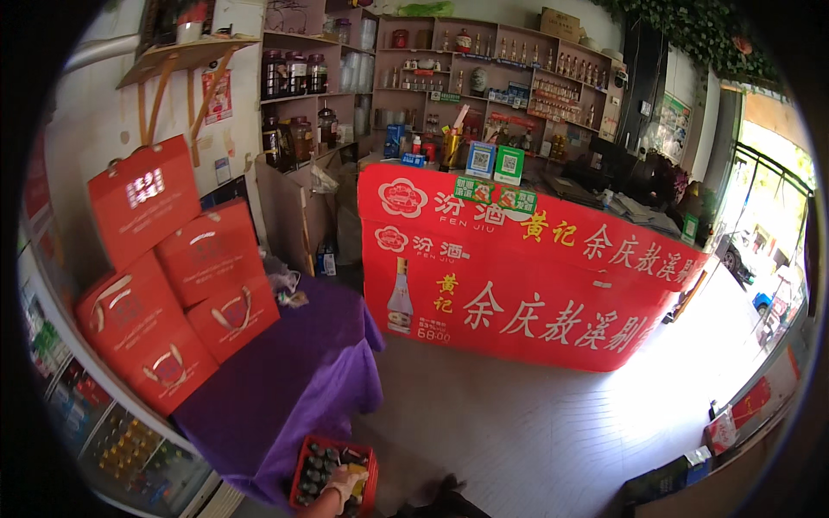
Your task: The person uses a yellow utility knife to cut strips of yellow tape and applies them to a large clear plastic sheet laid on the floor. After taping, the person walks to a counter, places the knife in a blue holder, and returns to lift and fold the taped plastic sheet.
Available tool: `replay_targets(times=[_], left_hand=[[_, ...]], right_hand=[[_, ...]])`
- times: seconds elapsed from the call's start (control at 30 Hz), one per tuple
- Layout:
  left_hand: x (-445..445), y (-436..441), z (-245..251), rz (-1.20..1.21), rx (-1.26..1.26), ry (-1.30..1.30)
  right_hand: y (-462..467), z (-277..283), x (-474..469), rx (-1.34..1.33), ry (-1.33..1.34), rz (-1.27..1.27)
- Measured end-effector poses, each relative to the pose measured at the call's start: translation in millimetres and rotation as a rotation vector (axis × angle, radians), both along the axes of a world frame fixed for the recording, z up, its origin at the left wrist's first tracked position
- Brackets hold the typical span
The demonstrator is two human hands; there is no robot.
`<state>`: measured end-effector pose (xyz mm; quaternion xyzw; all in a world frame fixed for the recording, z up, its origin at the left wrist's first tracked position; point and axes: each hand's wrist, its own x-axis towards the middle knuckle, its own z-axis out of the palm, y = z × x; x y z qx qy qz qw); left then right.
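At the bottom edge, my left hand (343, 482), in what looks like a pale glove, reaches into a red plastic crate (372, 453). Its fingers are on a small yellow item (356, 471), perhaps a cloth; blur hides its exact kind. Dark bottles (314, 467) stand in the crate, mostly to the left of the hand. The crate is on the floor, beside a table with a purple cloth (291, 362). My right hand is out of view. Dark shapes, perhaps my clothing or a shoe, show at the bottom middle.
Red gift bags (223, 259) stand on the purple-covered table, left of a red-fronted counter (518, 272). Shelves (414, 71) with bottles and jars line the back wall. A glass-front cooler (123, 447) is at the lower left, boxes (667, 479) at the lower right, an open doorway beyond.
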<state>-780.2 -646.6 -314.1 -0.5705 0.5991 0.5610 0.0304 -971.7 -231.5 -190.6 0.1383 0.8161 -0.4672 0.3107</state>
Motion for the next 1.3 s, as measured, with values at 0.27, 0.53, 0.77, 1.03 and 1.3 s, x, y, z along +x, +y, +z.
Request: replay_targets(times=[0.27, 0.53, 0.77, 1.03, 1.3], left_hand=[[-209, -92, -58, 0.026, 0.209, 0.461], [-313, -185, -27, 0.308, 0.176, 0.349], [-405, -279, -22, 0.401, 0.036, 0.578], [-521, -386, 22, 0.358, 0.058, 0.774], [-525, -415, 58, 0.47, -0.033, 0.587]], right_hand=[[-85, -88, -277, 0.064, 0.001, 0.161], [-477, 89, -578, -0.387, 0.59, 0.785], [-754, 332, -696, -1.083, 0.94, 0.7], [-976, 457, -767, -0.578, 1.386, 0.552], [-1075, 465, -809, -0.123, 1.419, 0.745]])
